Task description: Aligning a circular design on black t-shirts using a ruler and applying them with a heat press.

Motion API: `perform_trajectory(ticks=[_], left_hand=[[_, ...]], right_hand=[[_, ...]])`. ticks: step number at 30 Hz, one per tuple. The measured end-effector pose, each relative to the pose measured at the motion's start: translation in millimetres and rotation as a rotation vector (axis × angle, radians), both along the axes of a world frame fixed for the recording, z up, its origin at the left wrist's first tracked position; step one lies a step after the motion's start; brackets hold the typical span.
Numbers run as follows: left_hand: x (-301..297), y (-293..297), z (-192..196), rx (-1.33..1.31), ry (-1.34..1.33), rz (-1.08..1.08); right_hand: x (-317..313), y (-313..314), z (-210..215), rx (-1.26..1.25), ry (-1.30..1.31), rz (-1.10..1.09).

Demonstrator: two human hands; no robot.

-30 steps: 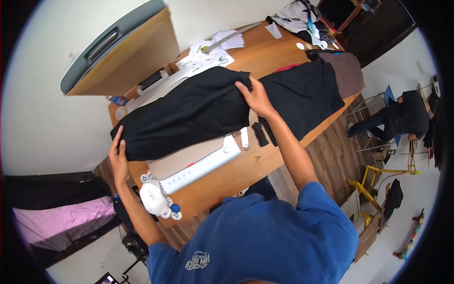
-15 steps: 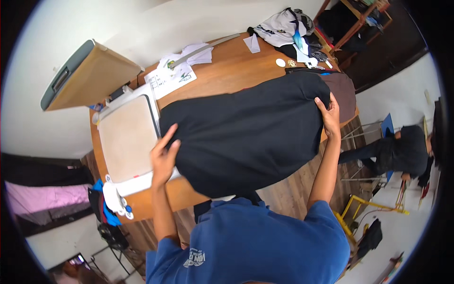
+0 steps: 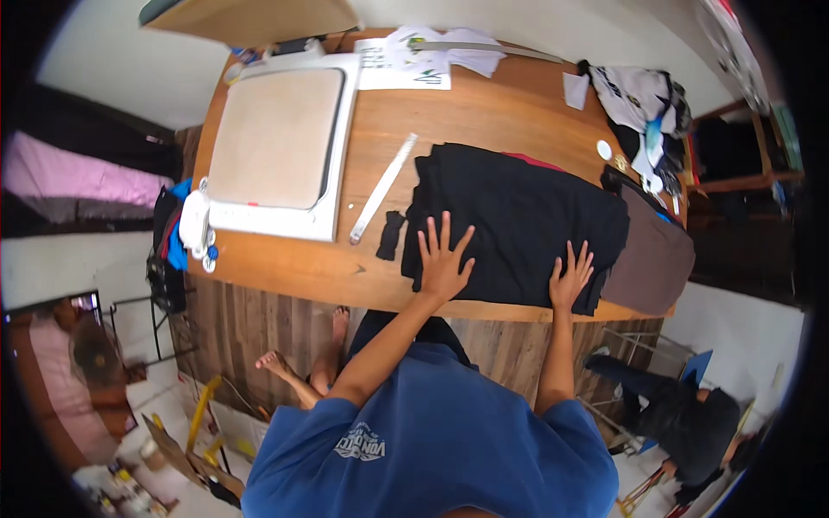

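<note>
A black garment (image 3: 518,207) lies flat near the front edge of the wooden table, with a strip of red cloth (image 3: 535,160) showing at its far edge. My left hand (image 3: 445,263) rests palm down on its left part, fingers spread wide. Toward its right front corner, my right hand (image 3: 570,276) presses lightly, fingers apart. A brown cloth (image 3: 652,246) sits against the garment's right side. Left of it are a small rolled black cloth piece (image 3: 391,236) and a pale ruler (image 3: 384,190).
A heat press with a beige pad (image 3: 276,138) stands on the table's left, its lid (image 3: 250,19) raised. White papers (image 3: 401,76) and a long metal strip (image 3: 518,50) lie at the back. Clothes (image 3: 635,99) are heaped back right. Another person (image 3: 699,427) is off to the right.
The black garment came down from being held up between both hands to lying on the table. Both hands let go and flattened onto it. The view shifted, uncovering the ruler.
</note>
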State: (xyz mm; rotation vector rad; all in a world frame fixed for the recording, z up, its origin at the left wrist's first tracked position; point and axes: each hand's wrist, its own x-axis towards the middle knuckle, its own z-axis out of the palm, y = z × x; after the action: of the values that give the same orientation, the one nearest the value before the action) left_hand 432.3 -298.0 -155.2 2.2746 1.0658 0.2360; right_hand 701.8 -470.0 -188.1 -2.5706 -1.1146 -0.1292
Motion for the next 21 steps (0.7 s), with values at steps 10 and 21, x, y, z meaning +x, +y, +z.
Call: perform_trajectory(ticks=[10, 21], left_hand=[[-39.1, -2.3, -17.6, 0.026, -0.135, -0.05], [-222.0, -54.7, -33.0, -0.2, -0.236, -0.085]], right_hand=[[-68.2, 64.2, 16.1, 0.286, 0.089, 0.221], [-217.7, 171.1, 33.6, 0.415, 0.362, 0.455]])
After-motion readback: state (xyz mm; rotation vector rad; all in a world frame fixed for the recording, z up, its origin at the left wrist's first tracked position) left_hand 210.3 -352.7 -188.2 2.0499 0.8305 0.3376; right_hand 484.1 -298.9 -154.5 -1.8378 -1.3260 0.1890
